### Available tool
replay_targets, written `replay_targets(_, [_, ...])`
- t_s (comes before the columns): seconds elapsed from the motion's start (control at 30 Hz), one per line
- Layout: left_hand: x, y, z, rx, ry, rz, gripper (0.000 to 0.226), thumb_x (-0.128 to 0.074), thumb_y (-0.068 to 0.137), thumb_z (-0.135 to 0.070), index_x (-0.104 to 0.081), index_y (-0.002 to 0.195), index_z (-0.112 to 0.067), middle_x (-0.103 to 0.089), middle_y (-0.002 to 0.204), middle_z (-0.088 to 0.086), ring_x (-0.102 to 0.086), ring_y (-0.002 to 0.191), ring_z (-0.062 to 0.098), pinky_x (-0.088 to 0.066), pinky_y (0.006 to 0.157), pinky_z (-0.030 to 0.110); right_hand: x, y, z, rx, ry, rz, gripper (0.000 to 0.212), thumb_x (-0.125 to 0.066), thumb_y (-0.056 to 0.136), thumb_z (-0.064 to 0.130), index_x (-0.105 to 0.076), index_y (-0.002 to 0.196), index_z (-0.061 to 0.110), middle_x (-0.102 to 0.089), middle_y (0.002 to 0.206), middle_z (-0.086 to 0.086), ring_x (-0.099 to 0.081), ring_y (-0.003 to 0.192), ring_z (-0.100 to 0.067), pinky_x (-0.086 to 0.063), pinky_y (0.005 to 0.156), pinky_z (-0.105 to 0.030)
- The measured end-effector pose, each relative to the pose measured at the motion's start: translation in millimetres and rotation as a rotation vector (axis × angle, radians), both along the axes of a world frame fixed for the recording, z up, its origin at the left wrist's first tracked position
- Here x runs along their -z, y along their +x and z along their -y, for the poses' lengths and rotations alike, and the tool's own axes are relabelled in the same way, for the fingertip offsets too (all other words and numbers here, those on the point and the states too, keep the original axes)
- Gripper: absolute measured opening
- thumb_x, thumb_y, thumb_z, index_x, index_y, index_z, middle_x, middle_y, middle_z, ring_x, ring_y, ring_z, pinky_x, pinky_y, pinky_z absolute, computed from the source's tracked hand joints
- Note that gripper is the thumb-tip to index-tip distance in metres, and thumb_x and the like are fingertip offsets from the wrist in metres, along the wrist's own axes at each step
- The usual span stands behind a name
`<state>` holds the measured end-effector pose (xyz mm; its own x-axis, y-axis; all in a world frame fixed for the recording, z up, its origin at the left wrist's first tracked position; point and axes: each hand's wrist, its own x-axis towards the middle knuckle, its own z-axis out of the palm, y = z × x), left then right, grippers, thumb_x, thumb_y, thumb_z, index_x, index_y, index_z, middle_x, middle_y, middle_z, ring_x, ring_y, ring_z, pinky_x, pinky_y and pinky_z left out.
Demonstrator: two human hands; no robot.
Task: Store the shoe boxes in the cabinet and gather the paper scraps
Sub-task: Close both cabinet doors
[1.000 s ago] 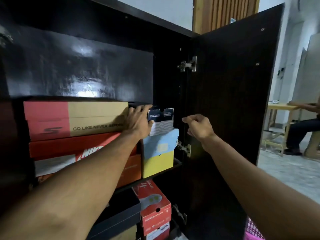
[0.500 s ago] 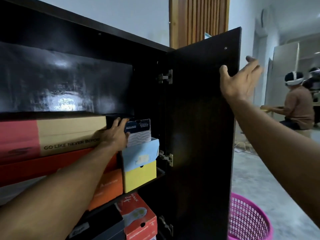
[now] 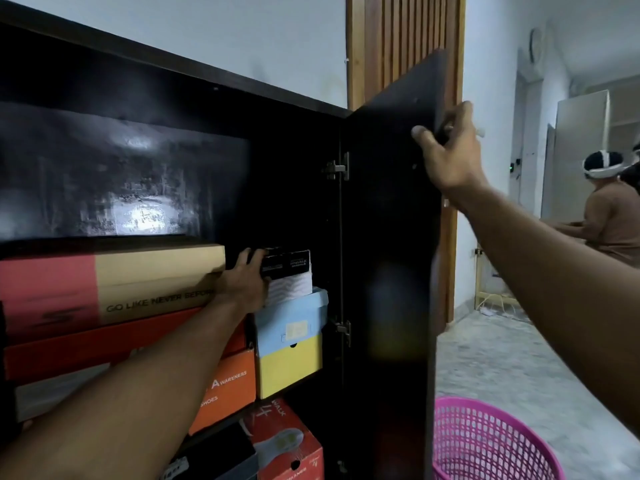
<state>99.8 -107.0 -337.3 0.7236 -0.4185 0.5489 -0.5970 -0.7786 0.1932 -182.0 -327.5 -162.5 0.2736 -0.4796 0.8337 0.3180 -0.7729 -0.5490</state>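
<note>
Reaching into the dark cabinet (image 3: 173, 98), the left hand (image 3: 244, 285) presses flat, fingers spread, against the black-and-white shoe box (image 3: 291, 277) atop the blue-and-yellow box (image 3: 291, 344) on the upper shelf. The right hand (image 3: 450, 157) grips the open door's (image 3: 391, 271) outer edge.

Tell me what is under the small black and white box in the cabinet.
The black and white box stands on a blue box, with a yellow box below that. The left hand covers its left side, so what lies under that part is hidden.
</note>
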Motion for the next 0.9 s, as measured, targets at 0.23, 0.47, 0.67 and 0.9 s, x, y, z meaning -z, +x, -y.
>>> replay_targets(0.23, [-4,4,0,0.011,0.058,-0.001,0.079,-0.056,0.097,-0.045,-0.015,0.162,-0.026,-0.013,0.171,0.002,-0.031,0.153,0.025,-0.043,0.108,0.043,6,71,-88,-0.135,-0.069,0.247,0.061,-0.068,0.092,0.034,-0.038,0.140,0.014,-0.054,0.141,-0.004,-0.055,0.122,-0.014,-0.042,0.093,-0.012])
replay_targets(0.47, [-15,-7,-22,0.091,-0.104,0.011,0.096,-0.064,0.080,-0.059,-0.028,0.159,-0.016,-0.048,0.155,0.010,-0.051,0.137,0.029,-0.044,0.100,0.033,10,138,-142,-0.046,0.044,0.345,0.041,-0.042,0.107,0.043,-0.050,0.134,0.012,-0.060,0.133,-0.004,-0.062,0.116,-0.024,-0.039,0.087,-0.027])
replay_targets(0.67, [-51,-44,-55,0.097,-0.407,0.076,0.047,-0.073,0.084,-0.028,-0.062,0.125,-0.009,-0.072,0.111,0.016,-0.068,0.106,0.034,-0.052,0.088,0.039,8,185,-165,-0.021,0.091,0.358,0.032,-0.035,0.107,0.031,-0.051,0.113,0.004,-0.062,0.105,-0.010,-0.061,0.093,-0.034,-0.040,0.078,-0.037])
replay_targets(0.9, [-88,-106,-83,0.094,-0.514,0.185,0.022,-0.073,0.083,-0.028,-0.070,0.105,-0.024,-0.076,0.083,-0.004,-0.069,0.081,0.016,-0.055,0.079,0.034,-5,200,-152,-0.315,0.020,-0.058,0.020,-0.035,0.111,0.025,-0.047,0.108,0.009,-0.062,0.112,-0.018,-0.058,0.099,-0.033,-0.037,0.077,-0.034])
